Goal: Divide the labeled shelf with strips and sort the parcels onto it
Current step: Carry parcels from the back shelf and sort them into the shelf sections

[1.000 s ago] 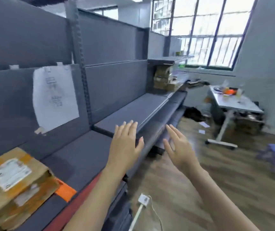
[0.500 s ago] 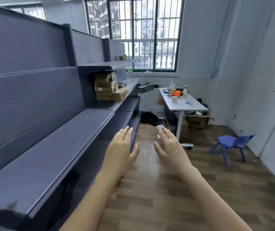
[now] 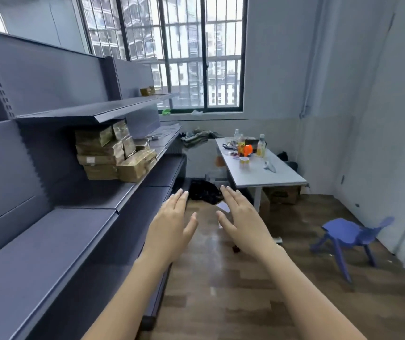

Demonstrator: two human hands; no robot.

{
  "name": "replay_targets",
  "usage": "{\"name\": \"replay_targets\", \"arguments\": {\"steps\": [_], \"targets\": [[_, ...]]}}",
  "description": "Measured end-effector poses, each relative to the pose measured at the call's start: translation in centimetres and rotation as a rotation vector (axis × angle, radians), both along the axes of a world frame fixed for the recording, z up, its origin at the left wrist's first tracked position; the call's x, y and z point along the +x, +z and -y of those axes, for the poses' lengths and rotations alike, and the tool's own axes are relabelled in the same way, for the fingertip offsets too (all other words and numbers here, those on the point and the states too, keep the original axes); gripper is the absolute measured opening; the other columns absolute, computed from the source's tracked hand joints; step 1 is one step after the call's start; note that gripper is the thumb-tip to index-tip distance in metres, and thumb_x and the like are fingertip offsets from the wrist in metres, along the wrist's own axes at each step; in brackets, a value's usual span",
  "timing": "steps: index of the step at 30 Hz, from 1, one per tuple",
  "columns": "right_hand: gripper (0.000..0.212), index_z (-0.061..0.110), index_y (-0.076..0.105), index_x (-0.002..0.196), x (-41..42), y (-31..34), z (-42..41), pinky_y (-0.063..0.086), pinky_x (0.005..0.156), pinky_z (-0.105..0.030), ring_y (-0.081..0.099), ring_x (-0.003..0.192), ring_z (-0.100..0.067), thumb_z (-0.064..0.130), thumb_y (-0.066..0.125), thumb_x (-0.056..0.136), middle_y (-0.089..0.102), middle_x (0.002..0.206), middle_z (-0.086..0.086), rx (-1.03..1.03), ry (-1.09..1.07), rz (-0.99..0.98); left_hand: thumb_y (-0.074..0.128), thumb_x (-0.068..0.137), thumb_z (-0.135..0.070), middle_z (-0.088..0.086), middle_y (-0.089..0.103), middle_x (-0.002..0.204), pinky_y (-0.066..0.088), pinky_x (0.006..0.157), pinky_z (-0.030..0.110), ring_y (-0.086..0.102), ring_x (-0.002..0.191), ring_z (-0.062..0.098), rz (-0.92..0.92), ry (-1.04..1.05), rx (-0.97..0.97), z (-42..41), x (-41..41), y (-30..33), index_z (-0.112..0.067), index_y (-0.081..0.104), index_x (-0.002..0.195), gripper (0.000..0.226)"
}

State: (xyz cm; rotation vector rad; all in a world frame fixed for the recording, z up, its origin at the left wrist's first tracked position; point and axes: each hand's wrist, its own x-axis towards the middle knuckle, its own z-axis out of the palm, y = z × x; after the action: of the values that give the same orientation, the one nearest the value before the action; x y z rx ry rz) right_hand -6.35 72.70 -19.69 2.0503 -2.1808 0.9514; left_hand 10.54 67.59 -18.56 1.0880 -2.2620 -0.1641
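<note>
I see my left hand (image 3: 172,229) and right hand (image 3: 243,222) spread, holding nothing, above bare floor (image 3: 221,290) just right of the shelf (image 3: 49,241) edge; parcels (image 3: 113,153) stacked far left.

Shelf unit (image 3: 49,241) along left side; parcels (image 3: 113,153) stacked on middle shelf, farther back, under upper shelf board. Table (image 3: 265,173) ahead right, before window (image 3: 184,52); bottles (image 3: 260,146) on it. Chair (image 3: 351,236) right of table, nearer. Both hands in front, side by side, over floor (image 3: 221,303)
</note>
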Motion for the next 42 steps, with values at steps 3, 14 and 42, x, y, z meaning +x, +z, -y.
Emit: {"name": "replay_targets", "arguments": {"steps": [3, 14, 42], "targets": [[0.062, 0.018, 0.012, 0.151, -5.3, -0.5, 8.9, 0.008, 0.119, -0.03, 0.007, 0.146, -0.016, 0.036, 0.041, 0.099, 0.013, 0.158, -0.001, -0.02, 0.03, 0.004, 0.045, 0.096, -0.033, -0.001, 0.023, 0.154, 0.016, 0.11, 0.017, 0.02, 0.141, 0.011, -0.024, 0.039, -0.004, 8.5, -5.3, -0.7, -0.014, 0.025, 0.147, 0.058], [0.062, 0.016, 0.016, 0.15, -15.2, -0.4, 40.2, 0.011, 0.116, -0.028, 0.01, 0.146, -0.018, 0.033, 0.044, 0.098, 0.016, 0.157, -0.003, 0.054, 0.279, 0.02, 0.044, 0.097, -0.032, -0.003, 0.024, 0.154, 0.017, 0.112, 0.021, 0.019, 0.142, 0.009, -0.104, 0.315, 0.112, 35.0, -13.2, -0.9, -0.016, 0.026, 0.148, 0.056], [0.075, 0.02, 0.017, 0.15, -10.4, -4.0, 97.4, 0.018, 0.117, -0.032, 0.016, 0.144, -0.019, 0.049, 0.05, 0.09, 0.021, 0.156, -0.003, 0.093, 1.025, -0.178, 0.039, 0.098, -0.037, -0.008, 0.017, 0.156, 0.027, 0.111, 0.03, 0.019, 0.142, 0.011, -0.157, 1.19, 0.17, 77.2, -13.1, -3.6, -0.024, 0.02, 0.149, 0.056]]}}
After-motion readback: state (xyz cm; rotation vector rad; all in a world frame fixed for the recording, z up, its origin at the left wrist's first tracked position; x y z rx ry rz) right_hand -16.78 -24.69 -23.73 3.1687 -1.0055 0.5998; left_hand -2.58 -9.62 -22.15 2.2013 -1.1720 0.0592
